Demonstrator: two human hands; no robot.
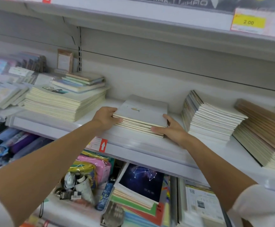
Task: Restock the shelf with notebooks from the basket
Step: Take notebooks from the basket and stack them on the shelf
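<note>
A short stack of grey-covered notebooks (143, 112) lies on the white shelf (133, 143), in the gap between two taller piles. My left hand (105, 118) grips the stack's left edge, thumb on top and fingers along the side. My right hand (171, 128) holds the front right corner, thumb against the spines and fingers up the right side. The stack sits flat on the shelf board. No basket is in view.
A tall pile of cream notebooks (64, 100) stands to the left, another pile (210, 118) and a brown-covered pile (263, 133) to the right. Below the shelf lie a starry-covered notebook stack (140, 182) and pencil cases (92, 167). An upper shelf (150, 17) overhangs.
</note>
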